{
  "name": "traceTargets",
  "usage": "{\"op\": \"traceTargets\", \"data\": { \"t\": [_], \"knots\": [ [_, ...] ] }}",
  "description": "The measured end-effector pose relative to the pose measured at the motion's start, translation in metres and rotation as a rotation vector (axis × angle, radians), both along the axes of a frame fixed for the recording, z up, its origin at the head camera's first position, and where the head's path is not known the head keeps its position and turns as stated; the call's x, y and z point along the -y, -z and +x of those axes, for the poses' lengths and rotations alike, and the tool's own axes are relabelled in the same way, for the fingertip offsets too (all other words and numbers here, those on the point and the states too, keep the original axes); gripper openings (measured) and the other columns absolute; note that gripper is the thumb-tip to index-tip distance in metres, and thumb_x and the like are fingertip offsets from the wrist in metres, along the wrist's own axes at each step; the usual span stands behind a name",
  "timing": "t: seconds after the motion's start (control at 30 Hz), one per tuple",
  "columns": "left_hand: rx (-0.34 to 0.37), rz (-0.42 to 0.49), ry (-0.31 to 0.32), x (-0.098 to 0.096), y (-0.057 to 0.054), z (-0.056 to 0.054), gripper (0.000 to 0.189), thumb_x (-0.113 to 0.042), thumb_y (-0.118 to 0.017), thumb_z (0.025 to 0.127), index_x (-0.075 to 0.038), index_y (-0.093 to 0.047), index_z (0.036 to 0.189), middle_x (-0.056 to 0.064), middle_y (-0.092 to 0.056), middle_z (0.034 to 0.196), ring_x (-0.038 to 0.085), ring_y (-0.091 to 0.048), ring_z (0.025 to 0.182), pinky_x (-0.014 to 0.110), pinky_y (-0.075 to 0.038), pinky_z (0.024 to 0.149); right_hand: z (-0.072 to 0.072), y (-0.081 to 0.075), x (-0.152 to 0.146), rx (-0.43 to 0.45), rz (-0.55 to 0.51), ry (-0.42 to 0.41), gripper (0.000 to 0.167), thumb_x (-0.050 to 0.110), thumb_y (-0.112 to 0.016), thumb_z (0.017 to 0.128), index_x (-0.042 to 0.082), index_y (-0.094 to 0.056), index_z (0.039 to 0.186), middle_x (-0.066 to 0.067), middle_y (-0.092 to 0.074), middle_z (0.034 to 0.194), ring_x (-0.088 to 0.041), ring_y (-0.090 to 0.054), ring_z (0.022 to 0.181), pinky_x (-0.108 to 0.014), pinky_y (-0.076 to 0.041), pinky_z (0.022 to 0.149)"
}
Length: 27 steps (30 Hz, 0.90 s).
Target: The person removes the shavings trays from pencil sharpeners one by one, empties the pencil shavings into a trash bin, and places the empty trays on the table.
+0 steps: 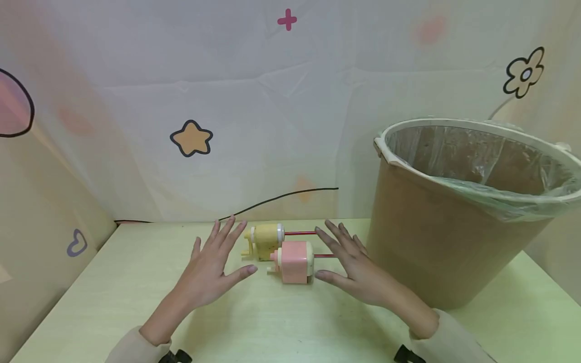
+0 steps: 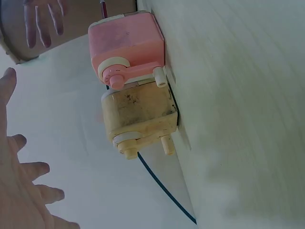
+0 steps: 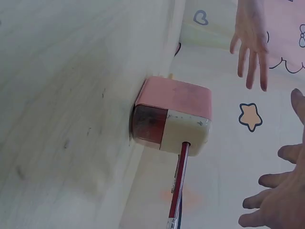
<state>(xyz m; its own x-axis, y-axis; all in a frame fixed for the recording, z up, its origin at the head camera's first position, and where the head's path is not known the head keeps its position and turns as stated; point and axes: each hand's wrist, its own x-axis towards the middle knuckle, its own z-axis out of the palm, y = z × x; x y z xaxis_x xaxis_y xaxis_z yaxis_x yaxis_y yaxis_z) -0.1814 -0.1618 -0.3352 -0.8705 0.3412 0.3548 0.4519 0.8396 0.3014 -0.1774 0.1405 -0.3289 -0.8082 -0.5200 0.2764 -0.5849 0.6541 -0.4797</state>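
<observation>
A pink crank pencil sharpener (image 1: 294, 262) stands on the table, with a dark red pencil (image 3: 178, 191) stuck in its front hole. Just behind it is a yellow crank sharpener (image 1: 267, 241), and another red pencil (image 1: 299, 233) juts from its right side. Both cranks point left, as the left wrist view shows. My left hand (image 1: 212, 269) is held to the left of the sharpeners, fingers spread, touching neither. To their right my right hand (image 1: 358, 269) is likewise spread and holds nothing; in the head view its fingers overlap the pencils' ends.
A large brown bin (image 1: 445, 242) with a white rim and a clear plastic liner stands on the right of the pale table (image 1: 254, 333). Behind hangs a light cloth backdrop (image 1: 254, 126) printed with a star and a flower.
</observation>
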Motion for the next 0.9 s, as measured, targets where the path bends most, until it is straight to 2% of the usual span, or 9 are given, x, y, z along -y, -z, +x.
{"op": "traceTargets", "data": {
  "t": [0.1,0.27,0.33,0.5,0.7,0.8,0.9],
  "knots": [
    [-0.015,0.038,0.025,0.000,0.001,0.000,0.082,-0.057,-0.054,0.083,-0.029,-0.011,0.147,0.004,-0.014,0.152,0.028,-0.014,0.137,0.064,-0.014,0.101,0.002,0.000,-0.002,0.031,-0.062,-0.010,0.072,0.041,-0.055,0.089,0.025,-0.015,0.147,-0.002,-0.006,0.153,-0.033,-0.004,0.138,-0.060,-0.015,0.103],
    [-0.006,0.110,0.070,-0.002,0.002,0.001,0.082,-0.054,-0.056,0.083,-0.027,-0.012,0.147,0.006,-0.018,0.151,0.031,-0.022,0.134,0.058,-0.025,0.100,0.003,0.002,-0.005,0.012,-0.132,-0.046,0.069,0.033,-0.058,0.089,0.021,-0.021,0.146,-0.007,-0.016,0.151,-0.036,-0.023,0.133,-0.059,-0.031,0.095],
    [0.016,0.136,0.084,-0.004,0.002,0.002,0.082,-0.054,-0.057,0.083,-0.027,-0.012,0.147,0.006,-0.018,0.150,0.031,-0.023,0.134,0.057,-0.028,0.099,0.004,0.003,-0.007,0.005,-0.147,-0.049,0.068,0.031,-0.059,0.089,0.019,-0.023,0.145,-0.009,-0.019,0.150,-0.037,-0.028,0.131,-0.059,-0.032,0.094],
    [0.067,0.199,0.112,-0.007,0.005,0.001,0.082,-0.053,-0.058,0.083,-0.024,-0.015,0.147,0.003,-0.019,0.150,0.028,-0.022,0.135,0.056,-0.029,0.099,0.004,0.006,-0.012,0.019,-0.202,-0.025,0.066,0.028,-0.060,0.088,0.015,-0.028,0.143,-0.010,-0.023,0.148,-0.036,-0.027,0.132,-0.059,-0.031,0.095],
    [0.107,0.283,0.139,-0.008,0.008,0.000,0.080,-0.050,-0.060,0.082,-0.027,-0.016,0.146,0.002,-0.024,0.148,0.025,-0.025,0.134,0.053,-0.028,0.101,0.002,0.011,-0.015,0.026,-0.228,-0.043,0.063,0.024,-0.062,0.087,0.008,-0.032,0.141,-0.011,-0.030,0.145,-0.032,-0.032,0.130,-0.046,-0.036,0.098],
    [0.129,0.319,0.142,-0.008,0.010,-0.001,0.080,-0.048,-0.061,0.082,-0.027,-0.017,0.146,0.002,-0.026,0.147,0.026,-0.028,0.133,0.053,-0.029,0.100,0.000,0.014,-0.016,0.069,-0.261,-0.067,0.063,0.022,-0.062,0.087,0.006,-0.032,0.141,-0.014,-0.031,0.144,-0.033,-0.031,0.130,-0.043,-0.035,0.098],
    [0.143,0.354,0.157,-0.008,0.013,-0.002,0.079,-0.043,-0.063,0.083,-0.022,-0.020,0.145,0.003,-0.029,0.146,0.027,-0.032,0.130,0.052,-0.031,0.099,-0.002,0.017,-0.017,0.122,-0.302,-0.101,0.062,0.019,-0.062,0.087,0.003,-0.032,0.140,-0.017,-0.032,0.143,-0.035,-0.032,0.129,-0.043,-0.033,0.098]
  ]
}}
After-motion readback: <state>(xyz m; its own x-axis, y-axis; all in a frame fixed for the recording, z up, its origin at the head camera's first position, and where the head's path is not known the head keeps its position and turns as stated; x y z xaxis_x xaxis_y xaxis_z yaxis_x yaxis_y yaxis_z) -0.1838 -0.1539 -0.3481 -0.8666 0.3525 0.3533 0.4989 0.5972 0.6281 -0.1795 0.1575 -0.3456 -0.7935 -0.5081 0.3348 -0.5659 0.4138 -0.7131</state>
